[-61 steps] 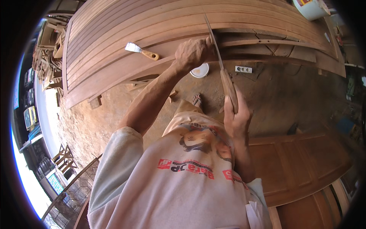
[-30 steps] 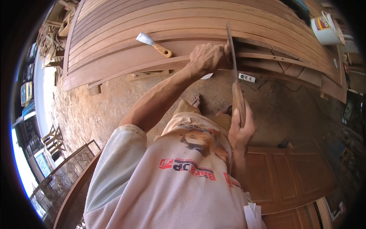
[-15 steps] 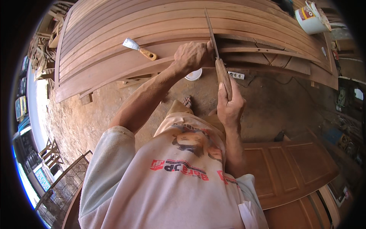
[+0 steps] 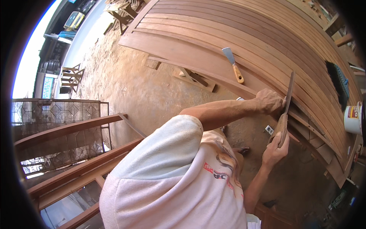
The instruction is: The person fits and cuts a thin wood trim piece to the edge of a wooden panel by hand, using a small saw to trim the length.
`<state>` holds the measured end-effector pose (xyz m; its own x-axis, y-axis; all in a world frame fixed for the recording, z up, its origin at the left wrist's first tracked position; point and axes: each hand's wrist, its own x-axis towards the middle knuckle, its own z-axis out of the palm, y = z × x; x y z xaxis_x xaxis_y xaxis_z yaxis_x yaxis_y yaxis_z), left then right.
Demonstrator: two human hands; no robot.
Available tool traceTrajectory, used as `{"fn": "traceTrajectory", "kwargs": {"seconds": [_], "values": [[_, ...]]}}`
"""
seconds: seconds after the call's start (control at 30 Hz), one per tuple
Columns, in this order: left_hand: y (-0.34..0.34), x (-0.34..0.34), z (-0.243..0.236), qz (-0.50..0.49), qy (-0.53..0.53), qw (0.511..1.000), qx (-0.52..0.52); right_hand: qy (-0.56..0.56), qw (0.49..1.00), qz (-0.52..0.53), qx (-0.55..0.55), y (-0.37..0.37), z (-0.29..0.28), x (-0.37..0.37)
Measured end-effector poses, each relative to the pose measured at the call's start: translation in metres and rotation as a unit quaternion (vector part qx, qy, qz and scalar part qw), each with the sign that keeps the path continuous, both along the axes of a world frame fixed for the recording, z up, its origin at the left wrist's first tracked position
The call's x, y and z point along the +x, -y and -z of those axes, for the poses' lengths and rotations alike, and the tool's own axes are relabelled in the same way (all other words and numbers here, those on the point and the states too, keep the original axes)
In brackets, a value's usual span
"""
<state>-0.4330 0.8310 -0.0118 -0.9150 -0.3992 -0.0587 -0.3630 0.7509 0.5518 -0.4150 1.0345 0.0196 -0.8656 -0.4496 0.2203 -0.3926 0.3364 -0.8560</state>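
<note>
My right hand (image 4: 274, 152) is wrapped round the wooden handle of a handsaw (image 4: 280, 128). Its thin blade points up and away, seen almost edge-on, so the teeth do not show. Close beside the blade, my left hand (image 4: 268, 101) is curled over a long wooden strip (image 4: 305, 123) at the near edge of a large slatted wooden panel (image 4: 213, 28). The fingers' undersides are hidden. A putty knife (image 4: 238, 74) with a wooden handle lies on the panel, beyond my left hand.
A white bucket (image 4: 352, 119) and a dark-bristled brush (image 4: 339, 82) sit toward the panel's right end. On the floor lies a white power socket strip (image 4: 269, 130). Wooden frames (image 4: 87, 164) and a metal grille (image 4: 68, 110) stand at the left. Trestle parts (image 4: 196, 81) show under the panel.
The view has swung left, so the panel and my hands appear farther right and tilted. Both hands keep their holds, with the saw still beside my left hand.
</note>
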Motion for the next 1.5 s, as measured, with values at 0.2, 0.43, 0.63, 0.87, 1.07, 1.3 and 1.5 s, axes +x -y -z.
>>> {"fn": "traceTrajectory", "kwargs": {"seconds": [0.2, 0.43, 0.63, 0.87, 1.07, 1.3, 1.5], "values": [[-0.004, 0.002, 0.003, -0.007, 0.008, 1.000, 0.022, 0.069, 0.996, 0.055, 0.030, -0.060, 0.003, 0.057], [0.003, 0.003, 0.011, 0.045, -0.037, 0.998, -0.019, 0.048, 0.996, 0.064, 0.047, -0.051, 0.011, 0.044], [0.001, -0.006, 0.000, 0.013, 0.045, 0.999, -0.008, 0.002, 0.999, 0.033, 0.041, -0.040, -0.010, 0.030], [0.000, -0.003, -0.005, 0.035, 0.020, 0.999, -0.012, 0.012, 0.999, 0.043, 0.021, -0.071, 0.003, 0.057], [-0.005, -0.005, 0.007, 0.033, 0.023, 0.999, -0.023, 0.046, 0.997, 0.031, 0.047, -0.030, -0.004, 0.021], [0.005, -0.004, 0.016, 0.045, 0.023, 0.998, -0.047, 0.091, 0.995, 0.050, 0.014, -0.096, -0.004, 0.075], [0.007, -0.012, 0.011, 0.023, 0.025, 0.999, -0.025, 0.084, 0.995, 0.045, 0.036, -0.008, -0.004, 0.008]]}}
